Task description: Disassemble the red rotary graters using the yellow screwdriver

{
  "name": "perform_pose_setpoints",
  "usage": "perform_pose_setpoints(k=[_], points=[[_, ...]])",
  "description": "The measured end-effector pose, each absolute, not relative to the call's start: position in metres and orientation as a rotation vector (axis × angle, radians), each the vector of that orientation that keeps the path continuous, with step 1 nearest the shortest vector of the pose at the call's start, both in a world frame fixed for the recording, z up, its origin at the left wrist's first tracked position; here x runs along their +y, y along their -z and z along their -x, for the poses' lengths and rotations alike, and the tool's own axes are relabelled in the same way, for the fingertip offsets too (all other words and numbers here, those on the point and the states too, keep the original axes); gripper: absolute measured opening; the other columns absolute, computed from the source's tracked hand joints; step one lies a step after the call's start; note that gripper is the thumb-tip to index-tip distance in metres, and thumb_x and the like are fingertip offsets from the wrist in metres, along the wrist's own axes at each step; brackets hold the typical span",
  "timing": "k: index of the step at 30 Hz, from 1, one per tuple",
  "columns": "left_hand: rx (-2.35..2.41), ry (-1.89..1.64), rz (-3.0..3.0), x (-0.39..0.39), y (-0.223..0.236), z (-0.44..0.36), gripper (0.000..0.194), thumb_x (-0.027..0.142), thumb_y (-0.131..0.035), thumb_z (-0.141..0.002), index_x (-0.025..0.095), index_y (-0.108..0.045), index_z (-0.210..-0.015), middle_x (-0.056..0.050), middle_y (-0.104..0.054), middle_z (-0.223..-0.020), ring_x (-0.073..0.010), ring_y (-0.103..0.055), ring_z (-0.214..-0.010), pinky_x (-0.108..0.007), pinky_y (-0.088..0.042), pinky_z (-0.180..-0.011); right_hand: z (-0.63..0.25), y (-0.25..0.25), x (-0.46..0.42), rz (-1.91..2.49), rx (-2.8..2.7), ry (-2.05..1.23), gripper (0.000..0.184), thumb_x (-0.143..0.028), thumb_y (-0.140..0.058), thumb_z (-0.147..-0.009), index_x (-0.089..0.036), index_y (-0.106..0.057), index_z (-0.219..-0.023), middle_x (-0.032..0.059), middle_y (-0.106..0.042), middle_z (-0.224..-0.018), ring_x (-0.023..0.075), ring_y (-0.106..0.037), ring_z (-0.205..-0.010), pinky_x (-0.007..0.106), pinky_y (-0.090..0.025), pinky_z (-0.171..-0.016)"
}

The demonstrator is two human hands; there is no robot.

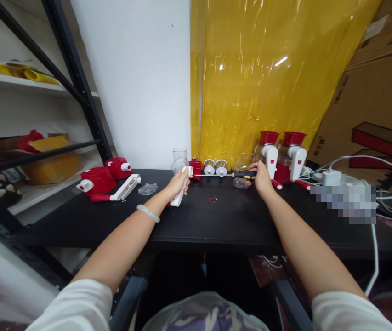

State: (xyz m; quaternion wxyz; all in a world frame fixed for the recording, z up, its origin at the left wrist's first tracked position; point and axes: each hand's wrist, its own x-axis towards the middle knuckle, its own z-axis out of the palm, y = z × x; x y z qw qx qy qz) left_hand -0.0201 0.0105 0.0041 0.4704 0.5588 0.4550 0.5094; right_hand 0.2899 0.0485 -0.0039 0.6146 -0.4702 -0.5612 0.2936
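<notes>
Small red part (213,199): on the black table (237,220), between the hands. Left hand (178,185): closed around the white crank arm (177,199), tilted, upper end away. Right hand (262,180): fingers closed on the screwdriver (244,175); shaft axis runs crosswise, tip at the arm's upper end, contact unclear. Two drums (215,167) stand beyond.

There are two upright grinders (295,156), four white cranks (127,187) and two drums (221,166). At the left are two red bases (101,181). There is one screwdriver (246,175), one bangle (148,213) and one charger (332,178).
</notes>
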Motion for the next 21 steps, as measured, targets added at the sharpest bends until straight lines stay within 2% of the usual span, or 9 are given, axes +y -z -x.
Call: perform_pose_setpoints(k=[3, 6, 14, 17, 21], points=[[1.111, -1.243, -1.369, 0.011, -0.004, 0.02, 0.041, 0.063, -0.048, -0.086, 0.022, -0.042, -0.09, 0.008, -0.044, -0.054, -0.0073, -0.039, -0.033, -0.018, -0.037, -0.032, -0.289, 0.004, 0.047, 1.119, -1.305, -0.588, 0.043, -0.066, -0.047, -0.08, -0.024, -0.049, -0.082, -0.0028, -0.05, -0.059, 0.0121, -0.045, -0.04, 0.027, -0.037, -0.039], [1.109, -1.244, -1.36, 0.011, -0.004, 0.02, 0.041, 0.063, -0.048, -0.086, 0.022, -0.042, -0.09, 0.008, -0.044, -0.054, -0.0073, -0.039, -0.033, -0.018, -0.037, -0.032, -0.288, 0.006, 0.052, 1.06, -1.263, -0.596, 0.034, -0.055, -0.062, -0.073, -0.023, -0.05, -0.081, -0.0032, -0.052, -0.067, 0.0111, -0.047, -0.047, 0.024, -0.038, -0.041], [1.086, -1.235, -1.356, 0.012, -0.003, 0.02, 0.041, 0.063, -0.048, -0.085, 0.023, -0.043, -0.093, 0.008, -0.044, -0.054, -0.0079, -0.039, -0.032, -0.019, -0.037, -0.032, -0.283, 0.004, 0.057, 0.719, -1.0, -0.9, 0.032, -0.031, -0.07, -0.054, -0.023, -0.05, -0.078, -0.0032, -0.051, -0.082, 0.0119, -0.052, -0.07, 0.021, -0.042, -0.051], [1.079, -1.229, -1.356, 0.012, -0.003, 0.02, 0.042, 0.064, -0.049, -0.085, 0.023, -0.043, -0.094, 0.009, -0.044, -0.054, -0.008, -0.039, -0.033, -0.019, -0.037, -0.032, -0.286, 0.004, 0.056, 0.728, -1.039, -0.897, 0.031, -0.035, -0.069, -0.056, -0.023, -0.05, -0.078, -0.003, -0.052, -0.079, 0.0135, -0.053, -0.069, 0.023, -0.044, -0.051], [1.08, -1.229, -1.362, 0.012, -0.003, 0.02, 0.042, 0.064, -0.049, -0.084, 0.023, -0.043, -0.092, 0.008, -0.044, -0.054, -0.0078, -0.039, -0.033, -0.019, -0.037, -0.032, -0.291, 0.006, 0.053, 0.964, -1.179, -0.683, 0.032, -0.054, -0.06, -0.074, -0.024, -0.051, -0.077, -0.003, -0.05, -0.063, 0.0141, -0.051, -0.054, 0.026, -0.041, -0.044]])
